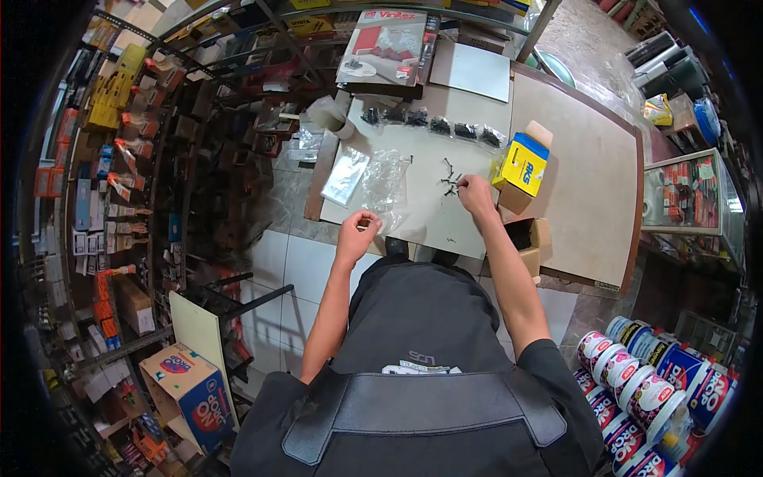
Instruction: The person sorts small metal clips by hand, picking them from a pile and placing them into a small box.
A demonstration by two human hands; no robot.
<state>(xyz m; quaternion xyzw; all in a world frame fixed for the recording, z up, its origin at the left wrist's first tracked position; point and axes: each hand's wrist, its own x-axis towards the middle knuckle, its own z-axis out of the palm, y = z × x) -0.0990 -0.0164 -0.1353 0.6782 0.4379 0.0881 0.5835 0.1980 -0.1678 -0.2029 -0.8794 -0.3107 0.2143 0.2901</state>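
My right hand (477,196) reaches down to a small loose pile of dark screws (450,176) on the table, its fingertips pinched at the pile's right side. Whether a screw is between those fingertips is too small to tell. My left hand (359,233) is curled closed at the table's front edge, thumb against fingers; what it holds, if anything, is hidden. Just beyond it lie crumpled clear plastic bags (384,181) and a flat stack of clear bags (346,175). A row of small filled clear packets (439,126) with dark contents lies farther back.
An open yellow-and-blue box (521,171) stands right of the screws, with an open brown carton (531,246) below it. A Vinilex book (380,48) and a white board (470,71) lie at the back. Paint tubs (636,381) are stacked at lower right; loaded shelves (119,175) line the left.
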